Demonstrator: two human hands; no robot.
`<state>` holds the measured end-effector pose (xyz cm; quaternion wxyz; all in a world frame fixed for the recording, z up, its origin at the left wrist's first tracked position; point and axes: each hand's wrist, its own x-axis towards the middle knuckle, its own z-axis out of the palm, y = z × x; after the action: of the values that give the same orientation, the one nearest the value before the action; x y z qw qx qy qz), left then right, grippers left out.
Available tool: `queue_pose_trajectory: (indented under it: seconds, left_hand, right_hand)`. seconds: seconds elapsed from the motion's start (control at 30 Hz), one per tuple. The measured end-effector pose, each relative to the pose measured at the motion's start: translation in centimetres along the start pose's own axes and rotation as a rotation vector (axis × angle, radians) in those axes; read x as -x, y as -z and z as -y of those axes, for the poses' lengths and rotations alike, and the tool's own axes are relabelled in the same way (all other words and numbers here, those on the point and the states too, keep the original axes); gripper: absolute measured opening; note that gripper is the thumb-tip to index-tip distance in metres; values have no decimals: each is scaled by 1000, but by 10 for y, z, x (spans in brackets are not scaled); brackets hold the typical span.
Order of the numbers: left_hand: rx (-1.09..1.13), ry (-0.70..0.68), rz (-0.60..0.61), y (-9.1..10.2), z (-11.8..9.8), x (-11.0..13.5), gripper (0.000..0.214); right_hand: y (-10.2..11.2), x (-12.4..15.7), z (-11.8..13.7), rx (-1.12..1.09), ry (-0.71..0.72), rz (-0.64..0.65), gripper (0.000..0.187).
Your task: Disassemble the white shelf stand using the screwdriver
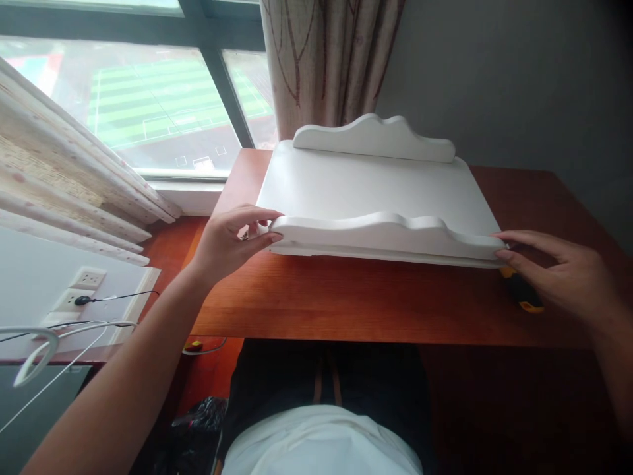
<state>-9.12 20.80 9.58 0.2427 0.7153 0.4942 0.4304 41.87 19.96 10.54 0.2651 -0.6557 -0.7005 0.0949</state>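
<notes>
A white wooden shelf board (370, 188) lies flat on the brown wooden table (346, 303), with a wavy white side rail (386, 234) along its near edge and another wavy rail (373, 137) at the far edge. My left hand (227, 241) pinches the left end of the near rail between thumb and fingers. My right hand (558, 270) touches the rail's right end with fingers stretched out. Under my right hand lies a black and yellow tool handle (521, 293), partly hidden.
A window (148, 105) and patterned curtains (326, 59) stand behind the table. At the left are a wall socket (82, 290) with a plugged black cable and white cords (44, 343). A dark bag (198, 422) lies on the floor under the table.
</notes>
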Motion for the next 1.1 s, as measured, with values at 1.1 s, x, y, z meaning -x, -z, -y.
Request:
queue_pose_trajectory:
  seconds: [1.1]
  left_hand:
    - [-282, -202, 25, 2, 7, -1, 23]
  right_hand:
    - [2, -9, -1, 126, 343, 65, 31]
